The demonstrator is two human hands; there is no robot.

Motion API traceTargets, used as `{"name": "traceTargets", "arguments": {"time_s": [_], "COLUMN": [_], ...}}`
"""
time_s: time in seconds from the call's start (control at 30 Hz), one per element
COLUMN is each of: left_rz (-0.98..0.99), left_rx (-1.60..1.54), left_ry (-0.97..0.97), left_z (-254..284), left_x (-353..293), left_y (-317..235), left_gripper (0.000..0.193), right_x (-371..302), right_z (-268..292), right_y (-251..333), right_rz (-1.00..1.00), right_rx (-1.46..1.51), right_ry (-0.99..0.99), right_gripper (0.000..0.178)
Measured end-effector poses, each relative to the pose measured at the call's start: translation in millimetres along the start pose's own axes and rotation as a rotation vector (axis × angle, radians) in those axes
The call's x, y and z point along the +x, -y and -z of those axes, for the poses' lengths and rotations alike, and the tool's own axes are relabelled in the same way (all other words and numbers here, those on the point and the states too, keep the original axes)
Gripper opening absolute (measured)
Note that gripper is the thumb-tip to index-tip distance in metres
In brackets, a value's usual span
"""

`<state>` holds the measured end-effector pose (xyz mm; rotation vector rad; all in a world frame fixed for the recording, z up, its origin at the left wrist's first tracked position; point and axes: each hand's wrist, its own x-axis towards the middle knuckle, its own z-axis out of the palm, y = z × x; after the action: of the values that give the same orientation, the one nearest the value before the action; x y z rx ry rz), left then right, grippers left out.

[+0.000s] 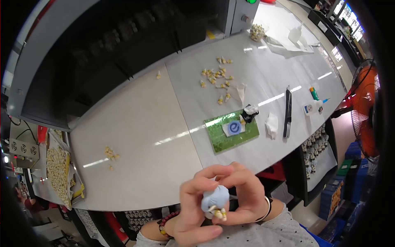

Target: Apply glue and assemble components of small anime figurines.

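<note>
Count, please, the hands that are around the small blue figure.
2: the left hand at the left of the figure, and the right hand at its right. Both show; some fingers are partly hidden.

My station is in a production workshop. Indicators: a long worktable (pixel 140 164) beside a grey machine housing (pixel 238 18); loose batches of matching small parts (pixel 212 76); a bulk bag of parts (pixel 57 168); a black tray (pixel 299 173) with figurines (pixel 314 148) in rows; stacked blue crates (pixel 329 206); an orange floor fan (pixel 364 111).
</note>
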<state>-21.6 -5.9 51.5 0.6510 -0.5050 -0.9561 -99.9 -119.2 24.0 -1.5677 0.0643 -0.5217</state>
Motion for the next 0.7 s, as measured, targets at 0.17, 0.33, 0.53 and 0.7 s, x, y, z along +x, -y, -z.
{"name": "traceTargets", "arguments": {"time_s": [0.17, 0.33, 0.53, 0.7], "left_rz": [-0.144, 0.172, 0.019, 0.238], "left_rx": [1.062, 1.711, 2.239, 2.374], "left_ry": [0.237, 0.229, -0.151, -0.038], "left_z": [-8, -4, 58, 233], "left_x": [4, 7, 145, 258], "left_y": [-33, -128, -179, -244], "left_gripper": [0.076, 0.028, 0.013, 0.044], "right_x": [-7, -16, -32, -64], "right_z": [-2, 15, 51, 97], "right_y": [-6, -6, -17, 17], "right_rz": [-0.033, -0.182, -0.067, 0.042], "right_rx": [0.151, 0.504, 0.428, 0.19], "right_ry": [0.048, -0.13, -0.342, -0.588], "right_gripper": [0.032, 0.029, 0.019, 0.026]}}
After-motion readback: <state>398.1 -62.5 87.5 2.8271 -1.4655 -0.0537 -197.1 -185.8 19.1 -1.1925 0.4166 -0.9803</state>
